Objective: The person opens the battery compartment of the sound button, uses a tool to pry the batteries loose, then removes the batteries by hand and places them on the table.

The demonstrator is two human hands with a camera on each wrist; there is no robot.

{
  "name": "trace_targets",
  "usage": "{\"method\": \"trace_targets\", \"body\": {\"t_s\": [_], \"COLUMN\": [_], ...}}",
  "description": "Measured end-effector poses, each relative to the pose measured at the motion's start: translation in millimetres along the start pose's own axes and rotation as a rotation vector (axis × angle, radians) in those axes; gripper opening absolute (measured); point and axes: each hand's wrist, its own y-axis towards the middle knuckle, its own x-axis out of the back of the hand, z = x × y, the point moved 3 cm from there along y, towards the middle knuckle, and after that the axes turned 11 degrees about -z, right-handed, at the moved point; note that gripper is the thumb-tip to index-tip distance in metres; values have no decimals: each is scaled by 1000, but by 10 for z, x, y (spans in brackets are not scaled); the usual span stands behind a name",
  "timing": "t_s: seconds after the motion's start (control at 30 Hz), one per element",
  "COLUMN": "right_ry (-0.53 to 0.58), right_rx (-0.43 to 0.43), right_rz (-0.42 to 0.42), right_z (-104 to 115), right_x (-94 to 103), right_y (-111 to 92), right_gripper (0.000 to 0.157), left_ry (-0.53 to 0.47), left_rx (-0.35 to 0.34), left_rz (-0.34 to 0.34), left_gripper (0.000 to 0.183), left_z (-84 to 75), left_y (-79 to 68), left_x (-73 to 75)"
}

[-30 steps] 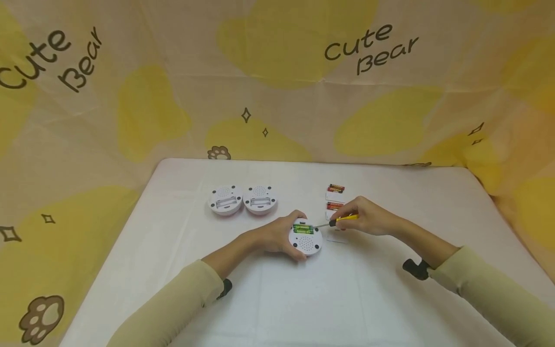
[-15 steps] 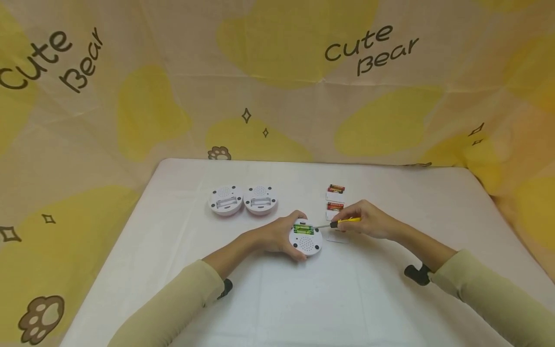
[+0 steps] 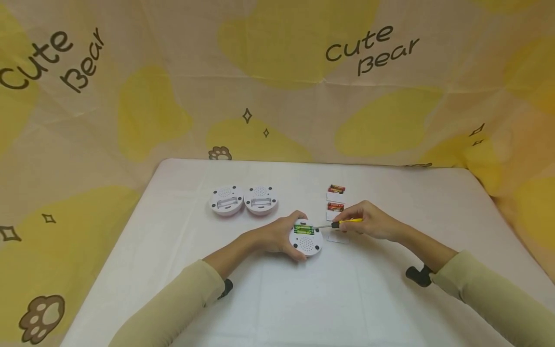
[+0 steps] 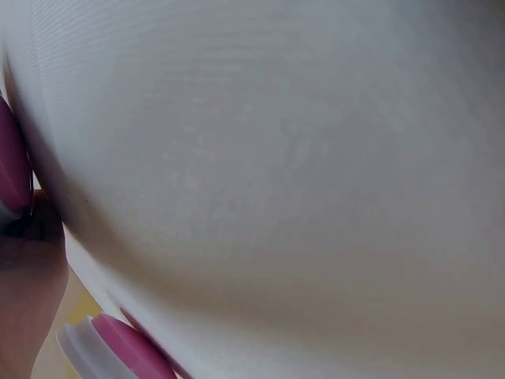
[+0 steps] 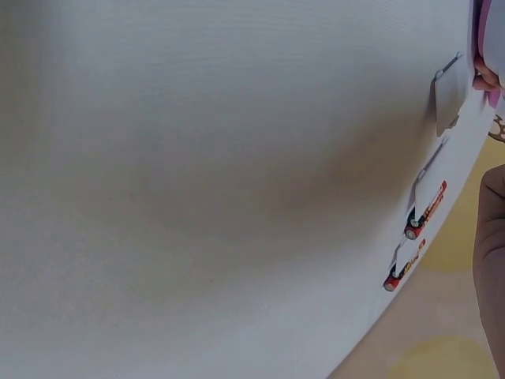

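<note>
My left hand (image 3: pixel 277 235) grips a round white device (image 3: pixel 306 246) from its left side, thumb near and fingers at the far rim. Its underside faces up, showing a speaker grille and dark feet. Two green batteries (image 3: pixel 303 229) lie side by side in its battery compartment. From the right, my right hand (image 3: pixel 368 221) pinches a screwdriver (image 3: pixel 335 224) with a yellow and black handle, its metal tip right at the compartment's right end. The left wrist view catches the device's pink part (image 4: pixel 12 166) beside the hand. Only part of the right hand (image 5: pixel 491 253) shows in its wrist view.
Two similar devices, a left one (image 3: pixel 227 201) and a right one (image 3: pixel 260 200), lie upturned with vacant battery compartments. Red batteries (image 3: pixel 336 189) sit by a white cover (image 3: pixel 335 197); more red batteries (image 3: pixel 335 207) and another cover (image 3: pixel 337 236) lie nearer. A printed cloth (image 3: pixel 277 72) hangs behind.
My right hand has shifted slightly right with the screwdriver, whose tip stays by the battery compartment. The left hand and the device look unmoved.
</note>
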Motion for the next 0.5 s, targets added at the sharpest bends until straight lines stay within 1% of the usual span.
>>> {"method": "trace_targets", "body": {"t_s": [0.5], "right_ry": [-15], "right_rx": [43], "right_rz": [8], "right_z": [43], "right_x": [31], "right_y": [-16], "right_gripper": [20], "left_ry": [4], "left_rx": [-12], "left_rz": [9], "left_gripper": [98], "left_z": [5], "left_y": [6], "left_x": [0]}}
